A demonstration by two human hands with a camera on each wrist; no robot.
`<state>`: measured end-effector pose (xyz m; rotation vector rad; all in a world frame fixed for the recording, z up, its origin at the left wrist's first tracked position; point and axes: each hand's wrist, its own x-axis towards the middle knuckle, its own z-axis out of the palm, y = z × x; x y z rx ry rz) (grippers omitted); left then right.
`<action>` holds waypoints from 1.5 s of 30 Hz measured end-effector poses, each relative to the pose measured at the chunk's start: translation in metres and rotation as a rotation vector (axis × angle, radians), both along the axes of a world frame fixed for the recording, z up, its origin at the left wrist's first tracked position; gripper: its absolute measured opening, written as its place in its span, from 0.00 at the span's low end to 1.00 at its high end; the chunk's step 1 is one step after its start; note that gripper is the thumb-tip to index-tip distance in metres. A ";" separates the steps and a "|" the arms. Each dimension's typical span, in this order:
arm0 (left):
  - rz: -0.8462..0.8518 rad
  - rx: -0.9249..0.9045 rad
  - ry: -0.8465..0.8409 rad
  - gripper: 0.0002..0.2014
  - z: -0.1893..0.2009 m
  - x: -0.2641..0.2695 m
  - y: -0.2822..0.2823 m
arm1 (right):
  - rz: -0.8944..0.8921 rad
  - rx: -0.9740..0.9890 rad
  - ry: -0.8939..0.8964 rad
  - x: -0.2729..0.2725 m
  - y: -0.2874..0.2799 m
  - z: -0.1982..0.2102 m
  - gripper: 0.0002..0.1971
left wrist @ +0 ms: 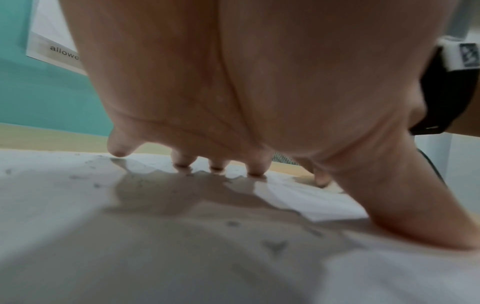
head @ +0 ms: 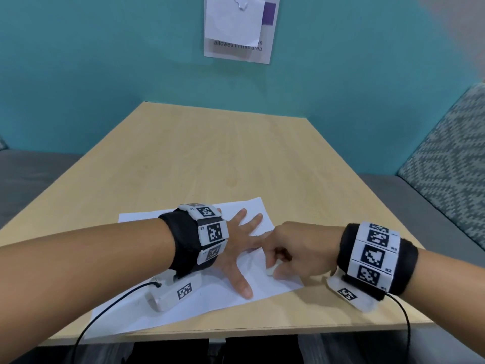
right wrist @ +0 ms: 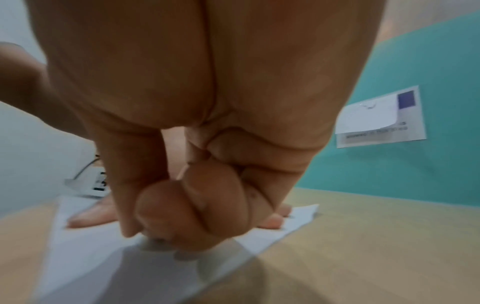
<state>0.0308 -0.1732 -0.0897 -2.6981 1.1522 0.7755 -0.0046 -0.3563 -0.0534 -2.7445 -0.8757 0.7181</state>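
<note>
A white sheet of paper (head: 210, 306) lies near the front edge of the wooden table (head: 223, 153). My left hand (head: 236, 248) presses flat on it with the fingers spread and straight; the left wrist view shows the fingertips (left wrist: 218, 167) touching the paper (left wrist: 78, 205), which carries grey specks. Just right of it, my right hand (head: 288, 253) has its fingers curled and pinches a small white block (head: 271, 271) against the sheet. Seen from the right wrist, the curled fingers (right wrist: 194, 205) bear down on the paper (right wrist: 91, 257) and largely hide the block.
A teal wall with a paper notice (head: 240, 30) stands behind the table. A patterned cushion (head: 451, 158) is at the right and a grey seat (head: 26, 174) at the left. Black cables (head: 105, 311) run from both wrist units over the table's front edge.
</note>
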 end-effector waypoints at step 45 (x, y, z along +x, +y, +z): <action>-0.001 0.031 -0.040 0.65 -0.009 0.004 -0.001 | -0.085 0.038 -0.032 -0.002 -0.012 -0.002 0.06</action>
